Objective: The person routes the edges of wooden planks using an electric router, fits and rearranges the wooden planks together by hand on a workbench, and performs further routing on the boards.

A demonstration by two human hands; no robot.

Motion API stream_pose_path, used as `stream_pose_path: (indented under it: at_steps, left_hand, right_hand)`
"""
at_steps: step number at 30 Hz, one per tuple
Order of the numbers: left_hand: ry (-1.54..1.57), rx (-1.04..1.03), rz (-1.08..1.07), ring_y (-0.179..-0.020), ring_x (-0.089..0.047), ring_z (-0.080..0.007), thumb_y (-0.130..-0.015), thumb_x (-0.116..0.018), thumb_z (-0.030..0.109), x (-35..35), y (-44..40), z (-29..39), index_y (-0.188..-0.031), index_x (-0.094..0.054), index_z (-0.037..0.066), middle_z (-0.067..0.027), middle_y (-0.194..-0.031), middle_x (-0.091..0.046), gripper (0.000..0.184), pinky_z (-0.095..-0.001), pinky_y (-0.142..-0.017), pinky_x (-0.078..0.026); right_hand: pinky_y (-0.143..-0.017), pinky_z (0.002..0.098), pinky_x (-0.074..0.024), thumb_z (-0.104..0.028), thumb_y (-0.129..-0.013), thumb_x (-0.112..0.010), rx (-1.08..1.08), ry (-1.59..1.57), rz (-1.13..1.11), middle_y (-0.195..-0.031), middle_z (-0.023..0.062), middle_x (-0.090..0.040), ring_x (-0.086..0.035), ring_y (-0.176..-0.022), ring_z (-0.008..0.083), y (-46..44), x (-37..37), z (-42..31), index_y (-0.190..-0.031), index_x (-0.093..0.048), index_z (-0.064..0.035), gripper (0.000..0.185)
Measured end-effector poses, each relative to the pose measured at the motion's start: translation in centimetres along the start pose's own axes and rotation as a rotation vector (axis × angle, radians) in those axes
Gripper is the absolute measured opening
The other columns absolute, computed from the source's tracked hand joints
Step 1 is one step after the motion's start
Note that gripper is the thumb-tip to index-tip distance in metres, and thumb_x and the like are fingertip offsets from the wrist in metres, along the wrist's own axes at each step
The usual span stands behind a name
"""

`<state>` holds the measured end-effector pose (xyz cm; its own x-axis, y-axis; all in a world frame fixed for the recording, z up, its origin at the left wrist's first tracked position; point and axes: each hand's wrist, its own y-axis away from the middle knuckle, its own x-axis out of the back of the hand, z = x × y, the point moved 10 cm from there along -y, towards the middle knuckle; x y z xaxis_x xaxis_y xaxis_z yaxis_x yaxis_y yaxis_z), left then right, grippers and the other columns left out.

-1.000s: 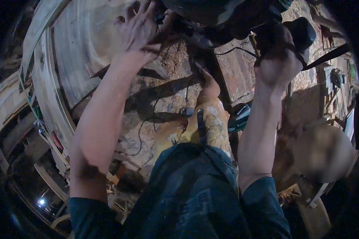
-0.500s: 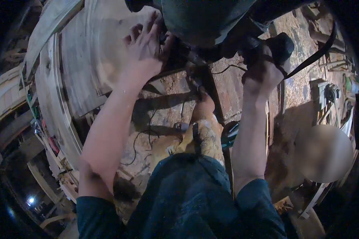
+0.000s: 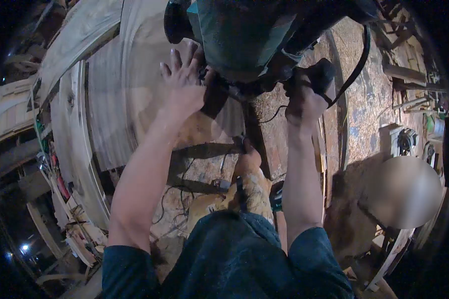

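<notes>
A large dark green power tool (image 3: 239, 45) with black parts and a cord fills the top middle of the head view. My right hand (image 3: 307, 102) wraps round its black handle (image 3: 318, 74) on the right side. On the tool's left, my left hand (image 3: 184, 82) has its thumb and forefinger about a small black part (image 3: 203, 74), while the other fingers spread out over the wood. Beneath it lies a wide pale wooden board (image 3: 112, 94), partly covered by the tool and my left arm. The tool's underside is hidden, so its exact kind is unclear.
A black cord (image 3: 356, 74) loops off the handle to the right. My bare foot (image 3: 249, 158) stands on the dusty floor below the board's edge. Wood offcuts (image 3: 77, 239) lie at the left, and another person's blurred head (image 3: 405, 192) is at the right.
The power tool and my right hand appear lower in view, and the right hand is farther left. More of the board shows under the tool; the camera view has shifted somewhat too.
</notes>
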<state>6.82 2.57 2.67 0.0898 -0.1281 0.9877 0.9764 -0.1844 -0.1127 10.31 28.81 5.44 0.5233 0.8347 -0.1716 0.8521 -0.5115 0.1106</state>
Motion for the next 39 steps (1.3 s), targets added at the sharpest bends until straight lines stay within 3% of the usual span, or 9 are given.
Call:
stream_pose_path:
  at_steps: [10, 12, 25, 31, 33, 34, 35, 37, 39]
  left_hand:
    - [-0.007, 0.095, 0.005, -0.143, -0.017, -0.0467, -0.097, -0.046, 0.038, -0.6, -3.9, -2.2, -0.143, -0.042, 0.004, -0.0089, -0.158, -0.024, 0.057, -0.0695, -0.109, -0.015]
    - [-0.046, 0.086, 0.017, -0.142, -0.018, -0.0467, -0.097, -0.046, 0.04, -0.6, -4.5, -2.5, -0.142, -0.042, 0.004, -0.0097, -0.157, -0.025, 0.057, -0.0692, -0.11, -0.014]
    - [0.096, 0.191, -0.071, -0.144, -0.014, -0.0456, -0.091, -0.052, 0.041, 1.3, -6.6, -3.3, -0.141, -0.046, 0.007, -0.0144, -0.15, -0.037, 0.06, -0.0688, -0.111, -0.009]
    - [0.106, 0.195, -0.02, -0.144, -0.015, -0.0454, -0.091, -0.052, 0.042, 1.9, -7.9, -3.7, -0.138, -0.049, 0.006, -0.0126, -0.151, -0.036, 0.059, -0.0692, -0.11, -0.013]
    - [0.083, 0.206, -0.066, -0.143, -0.015, -0.0456, -0.091, -0.053, 0.042, 1.7, -8.3, -4.4, -0.138, -0.049, 0.006, -0.012, -0.152, -0.036, 0.059, -0.0692, -0.11, -0.014]
    - [0.067, 0.209, -0.101, -0.143, -0.015, -0.0456, -0.091, -0.053, 0.041, 1.2, -8.6, -4.5, -0.138, -0.049, 0.006, -0.0117, -0.152, -0.036, 0.059, -0.0691, -0.11, -0.014]
    - [0.053, 0.212, -0.129, -0.143, -0.015, -0.0457, -0.091, -0.053, 0.041, 0.8, -9.3, -4.6, -0.138, -0.049, 0.006, -0.0114, -0.152, -0.035, 0.059, -0.0691, -0.11, -0.014]
    - [0.059, 0.203, -0.065, -0.143, -0.016, -0.0456, -0.091, -0.054, 0.041, 1.0, -10.1, -4.9, -0.138, -0.048, 0.005, -0.011, -0.152, -0.035, 0.059, -0.069, -0.11, -0.014]
    - [0.064, 0.198, -0.05, -0.143, -0.016, -0.0456, -0.091, -0.055, 0.04, 0.9, -10.1, -5.0, -0.139, -0.047, 0.006, -0.0109, -0.152, -0.035, 0.06, -0.0688, -0.11, -0.013]
  right_hand:
    - [-0.051, 0.027, -0.0401, -0.004, -0.084, -0.062, 0.303, 0.047, -0.066, -0.07, 0.0011, -0.053, -0.048, -0.057, 0.0105, -5.1, -3.8, -1.3, -0.081, -0.053, -0.0052, 0.01]
    - [-0.052, 0.0268, -0.0407, -0.004, -0.084, -0.061, 0.154, 0.143, -0.016, -0.072, 0.0004, -0.052, -0.047, -0.059, 0.0108, -6.7, -3.2, 1.9, -0.085, -0.053, -0.0055, 0.008]
    - [-0.081, 0.0328, -0.0499, 0.007, -0.078, -0.061, 0.184, -0.277, -0.12, -0.108, 0.0036, -0.057, -0.057, -0.094, 0.0186, -7.9, -5.6, 1.6, -0.126, -0.051, -0.0039, 0.05]
    - [-0.084, 0.0354, -0.0509, 0.006, -0.075, -0.063, 0.19, -0.214, -0.226, -0.114, 0.0069, -0.056, -0.057, -0.098, 0.0205, -9.0, -7.2, 1.5, -0.128, -0.049, -0.0025, 0.055]
    - [-0.083, 0.035, -0.0509, 0.007, -0.076, -0.062, -0.038, -0.118, -0.048, -0.113, 0.0073, -0.056, -0.057, -0.097, 0.0199, -14.0, -1.1, 12.6, -0.127, -0.049, -0.0023, 0.053]
    - [-0.082, 0.0345, -0.0509, 0.008, -0.076, -0.061, -0.034, -0.102, -0.034, -0.113, 0.0073, -0.057, -0.057, -0.096, 0.0196, -14.4, -0.7, 12.8, -0.126, -0.05, -0.0022, 0.052]
    - [-0.081, 0.0341, -0.051, 0.008, -0.076, -0.06, -0.03, -0.086, -0.02, -0.112, 0.0072, -0.057, -0.057, -0.096, 0.0193, -14.7, -0.5, 12.9, -0.125, -0.051, -0.0021, 0.051]
    - [-0.079, 0.0327, -0.0511, 0.01, -0.077, -0.058, 0.192, -0.113, -0.154, -0.11, 0.0067, -0.058, -0.058, -0.092, 0.0186, -11.2, -7.7, 2.3, -0.123, -0.052, -0.002, 0.047]
    - [-0.078, 0.0319, -0.051, 0.009, -0.078, -0.058, 0.077, 0.161, -0.057, -0.107, 0.0062, -0.059, -0.058, -0.09, 0.0187, -11.6, -6.6, 4.0, -0.121, -0.054, -0.0019, 0.045]
